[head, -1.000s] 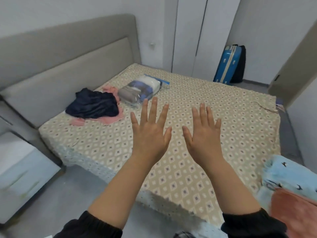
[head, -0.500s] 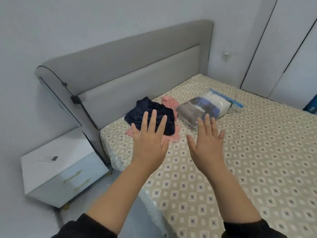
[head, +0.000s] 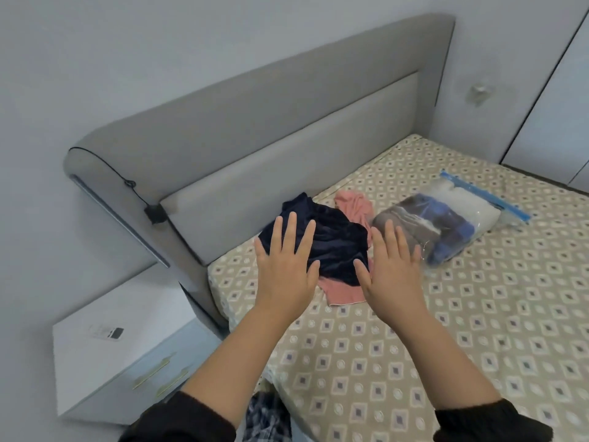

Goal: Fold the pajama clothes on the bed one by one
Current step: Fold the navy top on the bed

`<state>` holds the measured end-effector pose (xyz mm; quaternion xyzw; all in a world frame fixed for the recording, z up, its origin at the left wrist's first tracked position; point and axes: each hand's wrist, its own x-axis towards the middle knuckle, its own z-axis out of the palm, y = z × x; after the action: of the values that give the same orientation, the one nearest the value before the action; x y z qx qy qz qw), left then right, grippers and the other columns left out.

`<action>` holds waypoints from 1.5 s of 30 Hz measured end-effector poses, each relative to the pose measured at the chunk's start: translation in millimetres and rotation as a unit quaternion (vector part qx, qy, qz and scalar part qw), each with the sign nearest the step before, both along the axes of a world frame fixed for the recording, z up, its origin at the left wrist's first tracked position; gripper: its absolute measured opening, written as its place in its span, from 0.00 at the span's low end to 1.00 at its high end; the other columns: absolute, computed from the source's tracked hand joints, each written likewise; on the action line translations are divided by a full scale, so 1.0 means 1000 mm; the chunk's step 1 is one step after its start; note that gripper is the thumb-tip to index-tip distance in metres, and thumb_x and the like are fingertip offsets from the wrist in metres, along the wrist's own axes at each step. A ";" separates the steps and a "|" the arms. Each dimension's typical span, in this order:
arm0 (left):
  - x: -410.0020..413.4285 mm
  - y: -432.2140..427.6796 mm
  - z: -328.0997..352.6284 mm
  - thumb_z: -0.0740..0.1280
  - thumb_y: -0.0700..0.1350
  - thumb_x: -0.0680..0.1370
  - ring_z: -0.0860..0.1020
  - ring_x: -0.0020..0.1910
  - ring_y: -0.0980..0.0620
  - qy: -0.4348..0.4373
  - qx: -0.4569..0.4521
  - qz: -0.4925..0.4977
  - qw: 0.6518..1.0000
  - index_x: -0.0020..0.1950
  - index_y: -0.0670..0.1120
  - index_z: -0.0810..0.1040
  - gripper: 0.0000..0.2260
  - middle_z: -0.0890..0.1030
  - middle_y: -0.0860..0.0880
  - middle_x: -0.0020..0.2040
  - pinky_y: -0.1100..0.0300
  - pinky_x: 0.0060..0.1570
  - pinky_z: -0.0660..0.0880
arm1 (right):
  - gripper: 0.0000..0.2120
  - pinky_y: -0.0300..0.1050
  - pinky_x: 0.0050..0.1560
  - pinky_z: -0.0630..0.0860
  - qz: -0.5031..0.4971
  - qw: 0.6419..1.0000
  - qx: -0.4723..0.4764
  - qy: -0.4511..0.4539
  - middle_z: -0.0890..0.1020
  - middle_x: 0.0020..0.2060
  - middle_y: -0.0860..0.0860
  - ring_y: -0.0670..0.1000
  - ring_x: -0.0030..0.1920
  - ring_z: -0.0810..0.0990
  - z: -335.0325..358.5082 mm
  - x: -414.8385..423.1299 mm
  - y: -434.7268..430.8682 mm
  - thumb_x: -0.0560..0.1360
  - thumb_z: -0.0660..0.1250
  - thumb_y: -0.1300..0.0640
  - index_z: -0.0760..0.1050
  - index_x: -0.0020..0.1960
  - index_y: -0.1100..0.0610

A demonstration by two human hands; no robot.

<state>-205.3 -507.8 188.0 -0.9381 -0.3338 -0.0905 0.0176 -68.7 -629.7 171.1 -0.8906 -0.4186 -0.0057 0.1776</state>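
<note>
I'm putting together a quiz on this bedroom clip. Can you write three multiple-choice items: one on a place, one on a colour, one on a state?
1. Where does the navy garment lie? A on the pink garment by the headboard; B on the floor; C on a chair.
2. What colour is the headboard? A grey; B brown; C white.
3. How are the left hand and right hand? A in fists; B open, fingers spread; C gripping cloth.
Answers: 1 A, pink cloth shows under its edges; 2 A, its padding is grey; 3 B, straight fingers hold nothing.

Left hand (head: 284, 266) and right hand (head: 393, 264) spread flat above bed (head: 478, 330), navy garment (head: 331, 247) crumpled over pink garment (head: 342, 290)
</note>
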 end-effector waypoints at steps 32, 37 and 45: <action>0.195 0.346 -0.226 0.54 0.55 0.82 0.41 0.78 0.43 0.143 -0.163 -0.211 0.953 0.75 0.53 0.35 0.31 0.40 0.44 0.79 0.36 0.72 0.47 | 0.50 0.66 0.72 0.51 -0.199 0.914 -0.306 0.175 0.37 0.77 0.56 0.58 0.77 0.41 -0.246 0.194 0.293 0.73 0.69 0.40 0.35 0.78 0.48; 0.195 0.345 -0.241 0.51 0.55 0.83 0.37 0.78 0.44 0.188 -0.170 -0.194 0.948 0.73 0.53 0.29 0.31 0.36 0.45 0.79 0.37 0.73 0.44 | 0.28 0.56 0.63 0.68 -0.224 0.908 -0.278 0.219 0.62 0.72 0.56 0.60 0.70 0.62 -0.290 0.212 0.292 0.76 0.67 0.46 0.64 0.72 0.53; 0.184 0.347 -0.216 0.53 0.57 0.82 0.37 0.78 0.46 0.183 -0.209 -0.200 0.940 0.78 0.52 0.34 0.33 0.35 0.46 0.79 0.41 0.74 0.45 | 0.09 0.42 0.33 0.67 -0.112 0.988 -0.062 0.091 0.79 0.40 0.53 0.58 0.39 0.79 -0.230 0.183 0.289 0.66 0.69 0.73 0.80 0.41 0.61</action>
<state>-21.0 -161.1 -28.3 -0.9685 -0.1414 0.1529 -0.1366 114.5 -340.3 -58.5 -0.9380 -0.2976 0.0811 0.1580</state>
